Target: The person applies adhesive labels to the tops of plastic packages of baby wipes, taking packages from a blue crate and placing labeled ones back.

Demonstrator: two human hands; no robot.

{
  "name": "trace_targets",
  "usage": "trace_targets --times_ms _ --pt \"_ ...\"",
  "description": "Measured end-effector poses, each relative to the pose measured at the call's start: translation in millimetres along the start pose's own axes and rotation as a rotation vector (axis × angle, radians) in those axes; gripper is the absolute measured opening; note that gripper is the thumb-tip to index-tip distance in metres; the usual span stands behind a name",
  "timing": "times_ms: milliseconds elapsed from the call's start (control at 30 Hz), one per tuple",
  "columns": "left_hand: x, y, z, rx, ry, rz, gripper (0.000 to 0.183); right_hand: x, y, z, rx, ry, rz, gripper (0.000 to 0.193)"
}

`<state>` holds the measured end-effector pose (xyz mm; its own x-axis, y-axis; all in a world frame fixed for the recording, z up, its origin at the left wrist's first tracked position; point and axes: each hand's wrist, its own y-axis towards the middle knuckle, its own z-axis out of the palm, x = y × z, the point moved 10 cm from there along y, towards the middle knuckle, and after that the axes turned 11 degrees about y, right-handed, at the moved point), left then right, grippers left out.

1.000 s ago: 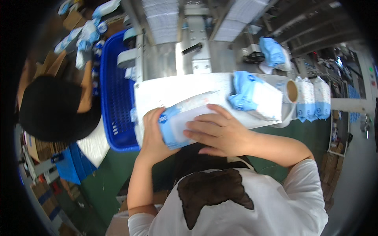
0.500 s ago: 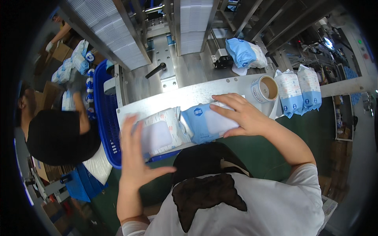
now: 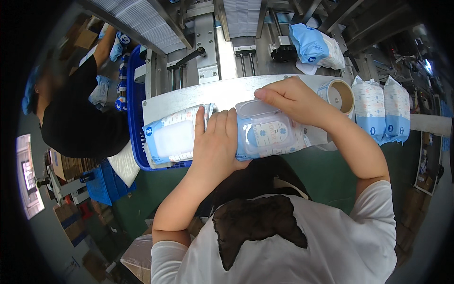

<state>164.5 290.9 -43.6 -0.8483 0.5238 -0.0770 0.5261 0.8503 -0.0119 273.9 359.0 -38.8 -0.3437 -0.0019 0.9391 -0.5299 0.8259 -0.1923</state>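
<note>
In front of me a blue-and-white pack of wet wipes lies on the narrow metal ledge. Its clear plastic lid stands raised along the far side. My left hand grips the left end of this pack, thumb at the near edge and fingers over the top. My right hand is closed at the raised lid, thumb against it; the other fingertips are partly hidden. Left of it lies a second wipes pack, with a white lid closed and my left index finger touching its right end.
A tape roll stands right of my right hand, beside two upright packs. Another pack lies on the machine, near a black lever. A blue basket is at left, with a co-worker beyond it.
My left hand has moved right, onto the right-hand pack. That pack's lid is now raised, with my right hand at it. The left pack now lies turned, blue end leftward; the view has shifted.
</note>
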Motion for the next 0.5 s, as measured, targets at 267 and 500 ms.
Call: trace_targets --times_ms 267,500 --pt "-3.4 -17.4 -13.5 0.012 -0.011 -0.069 0.103 5.5 -7.3 6.1 0.073 -0.057 -0.185 0.032" --pt "4.5 -36.8 -25.3 -0.109 -0.127 -0.098 0.097 34.8 -74.5 40.6 -0.027 -0.509 -0.686 0.033"
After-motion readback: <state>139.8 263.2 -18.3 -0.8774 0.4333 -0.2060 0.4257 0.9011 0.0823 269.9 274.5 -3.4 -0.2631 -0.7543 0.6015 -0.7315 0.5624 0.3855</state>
